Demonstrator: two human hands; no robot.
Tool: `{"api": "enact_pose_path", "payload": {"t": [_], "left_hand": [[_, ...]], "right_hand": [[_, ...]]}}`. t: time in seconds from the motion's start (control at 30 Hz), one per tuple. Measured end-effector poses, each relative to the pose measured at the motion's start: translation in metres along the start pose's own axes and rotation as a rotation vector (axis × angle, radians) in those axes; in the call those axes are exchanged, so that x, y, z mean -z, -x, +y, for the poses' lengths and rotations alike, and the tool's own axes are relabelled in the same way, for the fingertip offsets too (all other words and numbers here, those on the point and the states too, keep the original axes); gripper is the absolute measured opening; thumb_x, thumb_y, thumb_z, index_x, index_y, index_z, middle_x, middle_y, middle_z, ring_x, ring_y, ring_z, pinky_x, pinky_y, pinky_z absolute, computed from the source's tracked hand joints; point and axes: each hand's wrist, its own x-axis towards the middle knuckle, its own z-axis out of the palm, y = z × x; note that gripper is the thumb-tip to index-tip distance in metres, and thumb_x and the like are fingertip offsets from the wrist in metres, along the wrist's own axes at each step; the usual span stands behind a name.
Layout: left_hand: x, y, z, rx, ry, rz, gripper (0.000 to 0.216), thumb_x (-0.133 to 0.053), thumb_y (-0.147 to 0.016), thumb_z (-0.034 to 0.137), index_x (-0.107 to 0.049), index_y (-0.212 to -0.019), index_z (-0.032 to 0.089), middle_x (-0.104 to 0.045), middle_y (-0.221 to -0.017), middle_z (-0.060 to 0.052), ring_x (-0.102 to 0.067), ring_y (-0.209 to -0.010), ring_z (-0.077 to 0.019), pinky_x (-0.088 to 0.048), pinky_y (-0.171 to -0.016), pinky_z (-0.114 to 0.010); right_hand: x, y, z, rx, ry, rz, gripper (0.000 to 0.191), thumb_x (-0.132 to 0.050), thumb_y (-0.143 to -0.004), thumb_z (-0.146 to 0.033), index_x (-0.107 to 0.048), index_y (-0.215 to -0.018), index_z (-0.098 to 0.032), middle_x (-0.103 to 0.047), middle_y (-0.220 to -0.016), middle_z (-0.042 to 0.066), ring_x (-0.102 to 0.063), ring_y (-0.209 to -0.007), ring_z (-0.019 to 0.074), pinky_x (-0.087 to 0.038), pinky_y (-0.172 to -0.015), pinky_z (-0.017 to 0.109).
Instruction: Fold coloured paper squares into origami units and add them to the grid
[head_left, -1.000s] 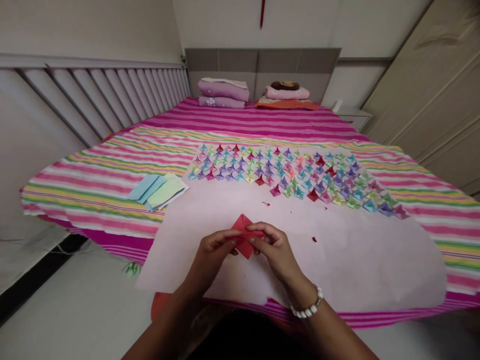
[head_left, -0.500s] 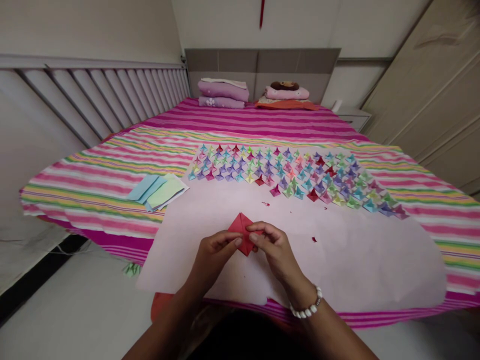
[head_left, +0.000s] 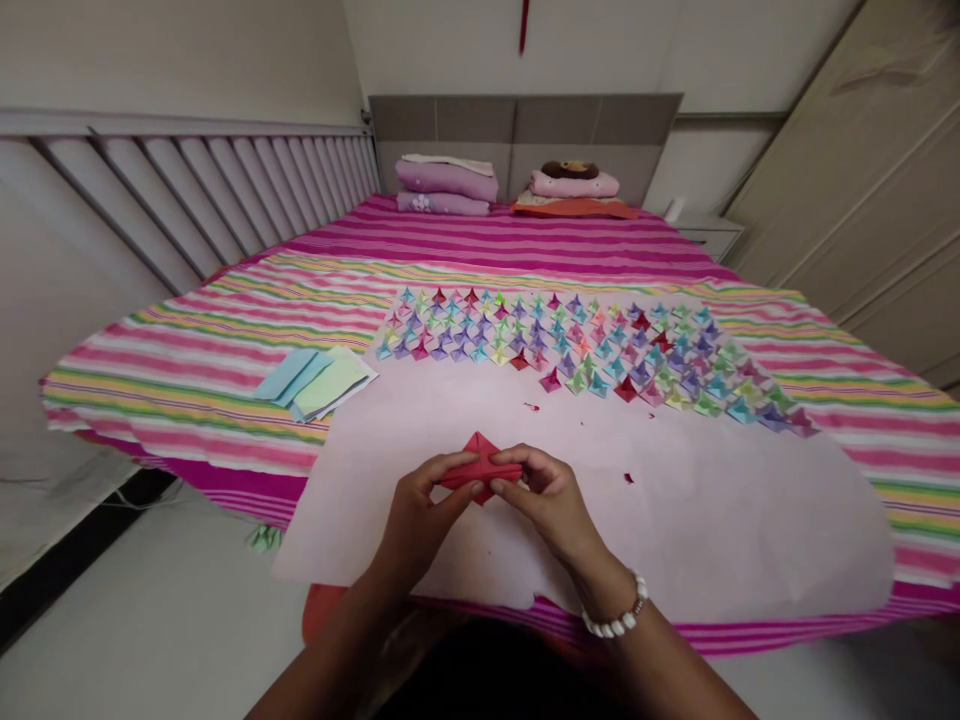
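A red folded origami paper point(head_left: 481, 462) is pinched between both my hands above the white sheet point(head_left: 585, 520). My left hand point(head_left: 424, 505) grips its left side with thumb and fingers. On the opposite side, my right hand point(head_left: 544, 495) pinches it the same way, with a white bead bracelet on the wrist. The paper's pointed top and bottom corners show between the fingertips, and its sides form a narrow ridge across the middle. Beyond the hands, rows of small folded paper pieces point(head_left: 536, 335) in many colours stand on the sheet.
Blue and green paper squares point(head_left: 322, 385) lie left of the sheet on the striped bedspread point(head_left: 202, 340). Red paper scraps point(head_left: 628, 478) are scattered on the sheet. Folded bedding point(head_left: 446, 185) rests by the headboard point(head_left: 480, 125). A railing point(head_left: 225, 190) runs along the left.
The red paper has gone from a flat diamond to a shape with a raised ridge across it. Both hands now pinch its side points, my left fingers higher on it.
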Motion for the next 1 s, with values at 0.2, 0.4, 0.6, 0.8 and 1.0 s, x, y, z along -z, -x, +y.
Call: {"api": "enact_pose_path", "payload": {"t": [0.2,0.4,0.6,0.8,1.0], "left_hand": [[-0.0010,-0.0004,-0.0013,-0.159,-0.121,0.011,0.021,-0.071,-0.076,0.022,-0.073,-0.097,0.023,-0.073,-0.087,-0.003,-0.066,-0.083,-0.0195,-0.051,-0.079,-0.032],[-0.0024,-0.0013,-0.0084,-0.247,-0.151,0.029,0.010,-0.069,-0.079,0.023,-0.075,-0.087,0.025,-0.064,-0.077,-0.002,-0.060,-0.074,-0.0167,-0.049,-0.070,-0.030],[-0.0011,-0.0020,-0.0045,-0.214,-0.166,0.050,0.006,-0.070,-0.077,0.023,-0.076,-0.077,0.024,-0.062,-0.098,-0.007,-0.058,-0.101,-0.0230,-0.048,-0.088,-0.036],[0.0014,-0.0034,0.0004,-0.079,0.000,-0.054,0.006,-0.069,-0.077,0.026,-0.070,-0.075,0.020,-0.068,-0.079,-0.003,-0.063,-0.078,-0.0181,-0.050,-0.076,-0.032],[0.0036,-0.0053,-0.0045,0.181,0.257,-0.036,0.026,-0.080,-0.065,0.028,-0.066,-0.084,0.017,-0.072,-0.072,-0.001,-0.066,-0.069,-0.0171,-0.051,-0.066,-0.028]], "right_hand": [[0.0004,0.0000,-0.0010,0.069,0.165,0.025,0.024,-0.076,-0.071,-0.025,-0.073,-0.095,-0.023,-0.071,-0.086,0.004,-0.064,-0.080,0.0194,-0.051,-0.079,0.037],[-0.0015,-0.0006,-0.0012,0.159,0.261,0.057,0.009,-0.076,-0.072,-0.027,-0.075,-0.080,-0.023,-0.064,-0.077,0.003,-0.060,-0.073,0.0177,-0.051,-0.073,0.035],[-0.0027,-0.0004,-0.0048,0.208,0.294,0.040,0.002,-0.076,-0.072,-0.025,-0.075,-0.073,-0.025,-0.062,-0.094,0.006,-0.060,-0.093,0.0222,-0.048,-0.085,0.040],[-0.0020,0.0001,-0.0041,0.152,0.220,-0.037,0.006,-0.073,-0.076,-0.028,-0.073,-0.074,-0.023,-0.066,-0.078,0.004,-0.062,-0.082,0.0204,-0.048,-0.081,0.038],[-0.0007,0.0000,-0.0052,0.070,0.197,-0.028,0.010,-0.076,-0.073,-0.032,-0.074,-0.075,-0.022,-0.068,-0.079,0.003,-0.064,-0.080,0.0201,-0.049,-0.079,0.037]]}}
